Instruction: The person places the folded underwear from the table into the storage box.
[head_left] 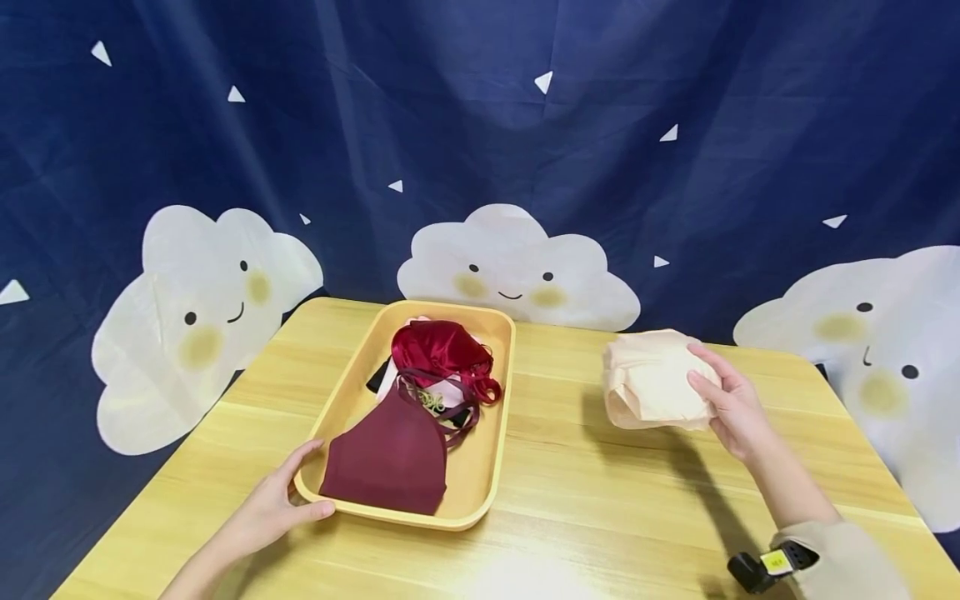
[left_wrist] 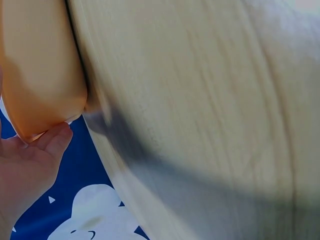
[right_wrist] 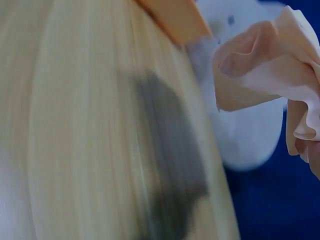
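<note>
My left hand (head_left: 266, 508) holds the near left corner of a yellow plastic tray (head_left: 491, 479), with thumb and index finger on its rim. In the left wrist view, the fingers touch the wall of the tray (left_wrist: 45, 65) near its edge. Inside lie a maroon bra (head_left: 390, 458), a shiny red satin bra (head_left: 438, 350) and other pink and black pieces partly covered by them. At the right, my right hand (head_left: 731, 404) grips a folded pale peach fabric piece (head_left: 660, 379) above the table. In the right wrist view, this fabric (right_wrist: 270, 75) shows loose folds; its exact kind is unclear.
A light wooden table (head_left: 570, 492) carries the tray left of centre. Behind it hangs a dark blue curtain (head_left: 465, 108) with smiling white clouds. A black device with a yellow label (head_left: 776, 562) sits on the right sleeve (head_left: 847, 558).
</note>
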